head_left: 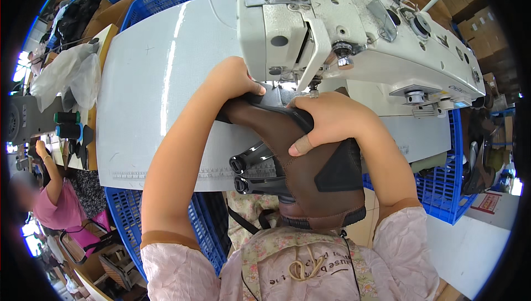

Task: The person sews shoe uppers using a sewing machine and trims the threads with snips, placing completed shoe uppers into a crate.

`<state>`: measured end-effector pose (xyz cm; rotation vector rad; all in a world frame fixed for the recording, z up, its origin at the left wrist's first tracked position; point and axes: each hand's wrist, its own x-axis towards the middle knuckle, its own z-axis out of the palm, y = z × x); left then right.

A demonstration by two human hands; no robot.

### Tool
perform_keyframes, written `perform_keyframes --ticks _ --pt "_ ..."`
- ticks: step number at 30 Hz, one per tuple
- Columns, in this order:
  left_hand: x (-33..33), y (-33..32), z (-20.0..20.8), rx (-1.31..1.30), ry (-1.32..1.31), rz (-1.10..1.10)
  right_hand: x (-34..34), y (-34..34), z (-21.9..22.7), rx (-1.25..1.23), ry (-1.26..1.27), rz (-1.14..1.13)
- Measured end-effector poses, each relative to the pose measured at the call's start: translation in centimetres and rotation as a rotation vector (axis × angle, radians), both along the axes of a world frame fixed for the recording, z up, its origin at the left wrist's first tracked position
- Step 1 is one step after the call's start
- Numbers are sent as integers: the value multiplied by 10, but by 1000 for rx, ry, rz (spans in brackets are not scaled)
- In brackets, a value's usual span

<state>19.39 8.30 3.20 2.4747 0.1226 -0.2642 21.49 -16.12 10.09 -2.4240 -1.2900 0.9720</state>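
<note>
Beneath a white metal sewing machine (pixel 381 60), left grip (pixel 237 78) and right grip (pixel 333 115) sensibly clasp a brown leather-look boot's (pixel 301 179) supple-looking shaft (pixel 251 117).

left arm (pixel 180 149): reaches forward and inward | left hand (pixel 237 78): curled, is turned to the right, partly hidden | right arm (pixel 384 154): reaches forward, inward | right hand (pixel 332 114): gripping, thumb (pixel 301 145) spread

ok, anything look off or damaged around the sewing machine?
No obvious damage on the brown buckled boot. Slightly odd: a tan wrap, possibly tape, around the thumb of the right hand; the left hand shows none. Crumpled clear plastic on the neighbouring workbench looks untidy.
</note>
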Motion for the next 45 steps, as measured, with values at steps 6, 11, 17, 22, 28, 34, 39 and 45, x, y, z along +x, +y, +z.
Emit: perform_keyframes --ticks 6,11,17,22,28,34,39,45 --pt "2 -2 1 50 -104 -21 6 4 4 -57 8 -24" --pt "6 -2 10 122 -156 -170 12 2 -3 31 36 -26" --pt "7 -8 23 75 -232 -181 15 1 -8 204 46 -48" --pt "5 -7 21 -12 -345 -153 15 5 -1 80 96 -99" --pt "3 -9 19 -165 -321 -105 15 -4 -19 254 -26 -59" --pt "1 -5 21 -103 -231 -118 15 -2 -19 245 -17 -71" --pt "1 0 14 -15 -289 -124 16 2 -8 166 27 -74" --pt "2 3 12 -10 -246 -108 17 3 -9 18 55 -84"
